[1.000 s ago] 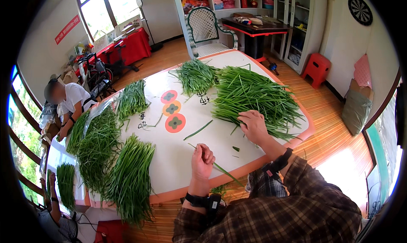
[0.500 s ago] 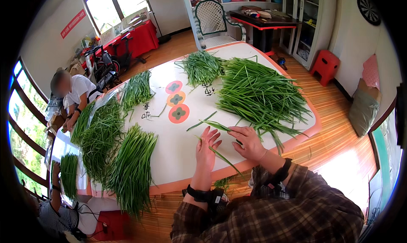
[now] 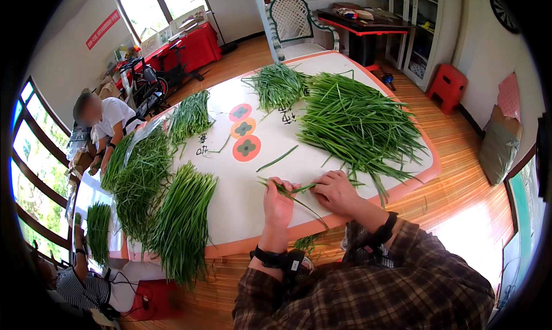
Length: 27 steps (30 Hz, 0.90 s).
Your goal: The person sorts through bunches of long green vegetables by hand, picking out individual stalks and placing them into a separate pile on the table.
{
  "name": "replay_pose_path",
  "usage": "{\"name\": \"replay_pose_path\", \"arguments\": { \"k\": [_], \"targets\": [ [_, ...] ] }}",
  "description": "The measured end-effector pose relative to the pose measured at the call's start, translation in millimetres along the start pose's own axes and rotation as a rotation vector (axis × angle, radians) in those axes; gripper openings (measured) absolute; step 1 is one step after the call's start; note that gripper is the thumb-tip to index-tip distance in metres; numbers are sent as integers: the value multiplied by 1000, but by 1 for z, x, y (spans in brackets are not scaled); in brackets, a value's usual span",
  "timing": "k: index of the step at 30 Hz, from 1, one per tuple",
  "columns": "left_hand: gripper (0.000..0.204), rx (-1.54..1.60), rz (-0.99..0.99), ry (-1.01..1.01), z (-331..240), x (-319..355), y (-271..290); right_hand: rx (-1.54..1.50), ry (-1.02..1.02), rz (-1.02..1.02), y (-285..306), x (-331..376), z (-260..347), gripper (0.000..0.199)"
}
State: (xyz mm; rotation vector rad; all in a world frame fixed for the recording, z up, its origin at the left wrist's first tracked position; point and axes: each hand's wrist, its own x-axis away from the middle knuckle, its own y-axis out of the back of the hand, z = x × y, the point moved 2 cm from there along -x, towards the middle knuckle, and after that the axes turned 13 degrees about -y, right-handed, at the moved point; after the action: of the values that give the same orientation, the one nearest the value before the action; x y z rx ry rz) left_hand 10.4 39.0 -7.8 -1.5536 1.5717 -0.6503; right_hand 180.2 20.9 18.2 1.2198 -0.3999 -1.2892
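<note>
My left hand [image 3: 278, 208], palm up with curled fingers, holds a few chive leaves [image 3: 302, 188] near the table's front edge. One long leaf hangs from it toward the right. My right hand [image 3: 336, 194] is closed on the other end of the leaves, its fingertips bent down and partly hidden. Just beyond the hands, a single loose chive leaf [image 3: 278, 158] lies on the white tabletop [image 3: 241, 209]. A large heap of chives [image 3: 356, 120] spreads to the right of my hands, and a long bundle of chives [image 3: 183, 220] lies to the left.
Smaller chive piles [image 3: 279, 85] lie at the far side and far left. A person in a white top [image 3: 115, 117] sits at the left; another in a striped top [image 3: 83, 287] handles chives at the lower left. A red stool [image 3: 447, 88] stands beyond the right edge.
The raised leaves between my hands have come down and are gathered into my left fingers. My right hand has closed more and turned its fingers downward. The whole view has shifted slightly.
</note>
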Motion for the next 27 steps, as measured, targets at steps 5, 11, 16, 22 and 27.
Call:
{"name": "replay_pose_path", "arguments": {
  "k": [5,11,16,22,27],
  "targets": [
    [28,106,-37,76,-13,1,2,-41,-213,-277,26,0,-31,30],
    [32,118,-49,127,-15,0,0,-67,-364,-436,69,-21,-72,39],
    [38,92,81,153,-14,1,1,180,-347,-217,52,-42,-72,29],
    [41,-4,58,154,-15,2,-1,209,-357,-179,41,-47,-67,29],
    [34,-17,69,171,-15,1,-2,141,-355,-268,43,-44,-65,30]
  ]
}}
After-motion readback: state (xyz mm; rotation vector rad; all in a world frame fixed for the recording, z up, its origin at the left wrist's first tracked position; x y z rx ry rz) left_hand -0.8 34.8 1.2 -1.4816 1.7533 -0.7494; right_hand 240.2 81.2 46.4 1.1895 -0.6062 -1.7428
